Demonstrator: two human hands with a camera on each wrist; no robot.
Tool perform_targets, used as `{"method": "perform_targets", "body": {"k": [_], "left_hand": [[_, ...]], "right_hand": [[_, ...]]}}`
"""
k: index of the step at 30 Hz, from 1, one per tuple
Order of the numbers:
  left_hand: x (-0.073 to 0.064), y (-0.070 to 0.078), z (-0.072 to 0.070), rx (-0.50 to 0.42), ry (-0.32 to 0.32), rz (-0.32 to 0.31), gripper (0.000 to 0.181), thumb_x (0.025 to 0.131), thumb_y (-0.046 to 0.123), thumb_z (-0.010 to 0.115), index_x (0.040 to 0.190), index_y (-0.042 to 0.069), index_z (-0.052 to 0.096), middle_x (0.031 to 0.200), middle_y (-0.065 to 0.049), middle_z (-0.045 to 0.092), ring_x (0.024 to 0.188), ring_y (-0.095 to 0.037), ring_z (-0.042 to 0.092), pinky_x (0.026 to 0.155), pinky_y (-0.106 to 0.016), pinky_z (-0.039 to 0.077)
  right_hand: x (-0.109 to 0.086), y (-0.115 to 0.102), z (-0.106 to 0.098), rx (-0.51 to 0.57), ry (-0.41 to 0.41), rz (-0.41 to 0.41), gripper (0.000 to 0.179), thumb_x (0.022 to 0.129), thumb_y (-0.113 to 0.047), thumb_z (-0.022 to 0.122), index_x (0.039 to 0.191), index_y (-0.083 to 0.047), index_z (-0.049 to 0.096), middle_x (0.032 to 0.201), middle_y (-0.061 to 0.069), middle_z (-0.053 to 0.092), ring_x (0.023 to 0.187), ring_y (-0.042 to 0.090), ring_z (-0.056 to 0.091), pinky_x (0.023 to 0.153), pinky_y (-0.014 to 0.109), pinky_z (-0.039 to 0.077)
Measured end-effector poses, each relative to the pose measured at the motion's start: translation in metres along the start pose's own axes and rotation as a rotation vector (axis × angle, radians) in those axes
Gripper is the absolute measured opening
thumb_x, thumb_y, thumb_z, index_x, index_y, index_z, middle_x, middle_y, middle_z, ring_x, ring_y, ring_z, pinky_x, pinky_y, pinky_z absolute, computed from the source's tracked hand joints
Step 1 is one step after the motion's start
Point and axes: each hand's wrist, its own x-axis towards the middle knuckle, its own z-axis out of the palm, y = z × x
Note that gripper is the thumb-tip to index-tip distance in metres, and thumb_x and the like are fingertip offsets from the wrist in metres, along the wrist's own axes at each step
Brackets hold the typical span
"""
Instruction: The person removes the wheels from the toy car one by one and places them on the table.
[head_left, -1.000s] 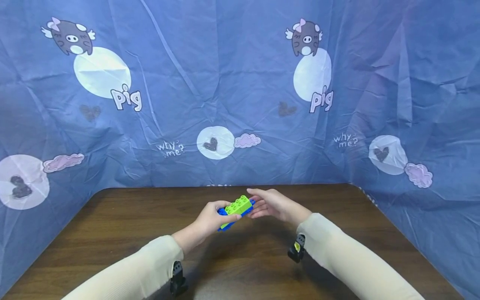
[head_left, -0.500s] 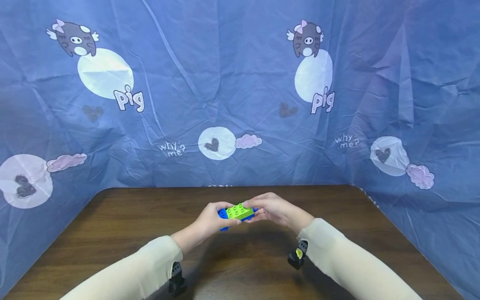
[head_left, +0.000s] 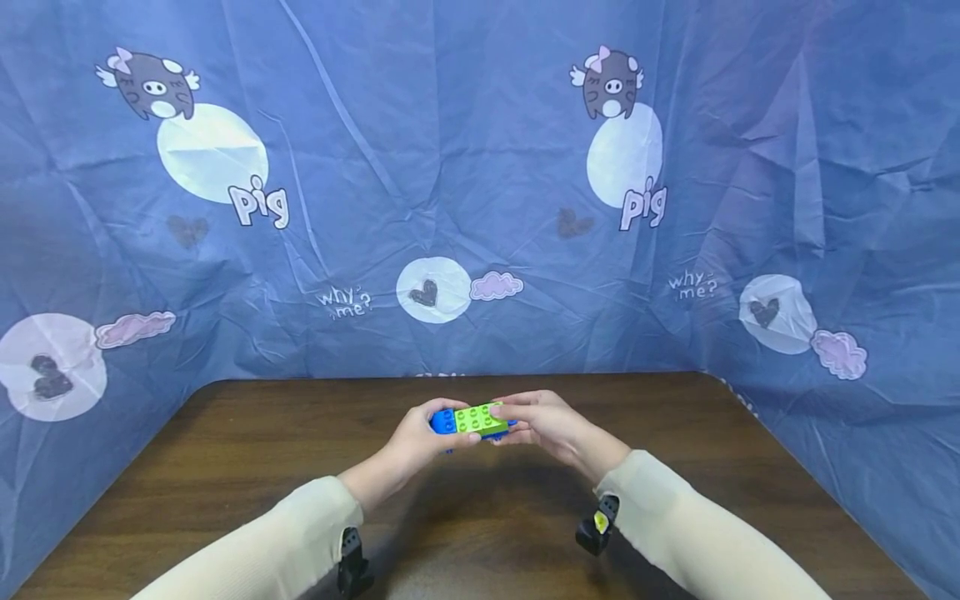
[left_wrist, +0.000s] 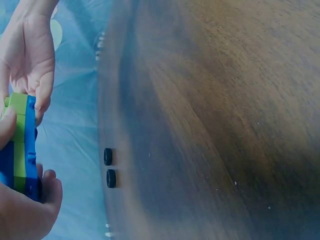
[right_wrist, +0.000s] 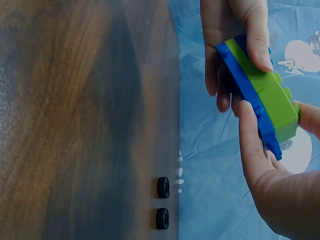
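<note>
Wooden table (head_left: 225, 454) below, both hands (head_left: 416, 435) (head_left: 557, 427) angle inward, gripping green-blue bricks (head_left: 478, 422)

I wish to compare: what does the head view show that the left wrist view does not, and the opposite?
Only the head view shows the pale sleeves, the black devices at the wrists and the printed pigs.
Only the left wrist view shows two black wheels near an edge of the wooden table.
Both show the left hand and right hand holding the green-and-blue brick build, the table and the blue cloth.
</note>
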Motion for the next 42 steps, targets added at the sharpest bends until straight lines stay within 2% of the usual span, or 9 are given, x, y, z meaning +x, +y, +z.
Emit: {"method": "perform_targets", "body": {"k": [5,11,20,25,29,36,39,42], "left_hand": [[-0.002,-0.001,0.000,-0.035,0.049,0.008,0.052,0.077,0.018,0.082,0.122,0.002,0.061,0.110,-0.014,0.063,0.089,-0.019,0.059,0.077,-0.030,0.052],[-0.005,0.002,0.000,-0.042,0.074,0.038,0.050,0.078,0.014,0.082,0.121,0.000,0.061,0.107,-0.015,0.065,0.088,-0.018,0.060,0.075,-0.026,0.052],[-0.002,0.003,0.001,-0.035,0.120,0.073,0.052,0.075,0.007,0.082,0.121,0.004,0.060,0.110,-0.016,0.063,0.090,-0.020,0.060,0.077,-0.027,0.051],[0.001,0.002,0.000,-0.025,0.125,0.101,0.053,0.075,0.005,0.081,0.123,0.003,0.058,0.111,-0.017,0.061,0.092,-0.021,0.060,0.081,-0.030,0.052],[0.001,0.000,-0.001,-0.037,0.118,0.088,0.058,0.078,0.005,0.079,0.129,0.000,0.054,0.115,-0.020,0.060,0.098,-0.026,0.061,0.086,-0.034,0.053],[-0.001,-0.001,-0.003,-0.147,0.096,0.069,0.061,0.083,0.003,0.074,0.136,-0.004,0.046,0.122,-0.025,0.060,0.106,-0.031,0.064,0.086,-0.033,0.054],[-0.002,0.000,-0.003,-0.191,0.087,0.059,0.059,0.084,0.003,0.072,0.136,-0.003,0.045,0.120,-0.024,0.061,0.104,-0.027,0.066,0.087,-0.032,0.054],[-0.002,0.000,-0.002,-0.250,0.075,0.043,0.059,0.087,0.003,0.069,0.137,-0.007,0.041,0.114,-0.023,0.062,0.098,-0.022,0.067,0.089,-0.035,0.054]], "right_hand": [[0.000,0.004,0.000,0.037,0.028,-0.028,0.048,0.093,-0.005,0.061,0.133,0.016,0.045,0.105,0.016,0.065,0.083,0.017,0.068,0.082,0.034,0.057],[-0.001,0.006,-0.002,0.051,0.018,-0.038,0.047,0.093,-0.002,0.060,0.133,0.016,0.044,0.103,0.012,0.065,0.085,0.017,0.068,0.084,0.034,0.056],[-0.004,0.007,-0.002,0.063,0.025,-0.026,0.051,0.091,-0.002,0.062,0.137,0.010,0.043,0.115,0.015,0.062,0.092,0.017,0.066,0.088,0.036,0.055],[-0.005,0.010,-0.001,0.077,0.039,-0.014,0.053,0.089,-0.001,0.064,0.136,0.010,0.043,0.118,0.017,0.060,0.094,0.017,0.066,0.093,0.038,0.052],[-0.008,0.013,0.002,0.080,0.044,-0.006,0.054,0.088,-0.002,0.067,0.134,0.009,0.044,0.120,0.018,0.060,0.095,0.018,0.066,0.097,0.042,0.049],[-0.014,0.016,0.009,0.078,0.029,-0.023,0.062,0.084,-0.004,0.072,0.135,0.012,0.040,0.120,0.021,0.061,0.094,0.018,0.067,0.098,0.043,0.048],[-0.014,0.017,0.013,0.064,0.040,-0.024,0.058,0.086,-0.001,0.068,0.135,0.013,0.040,0.121,0.022,0.059,0.094,0.018,0.066,0.097,0.042,0.049],[-0.014,0.018,0.016,0.054,0.042,-0.025,0.056,0.087,0.001,0.066,0.135,0.014,0.041,0.118,0.020,0.060,0.094,0.018,0.066,0.095,0.040,0.051]]}}
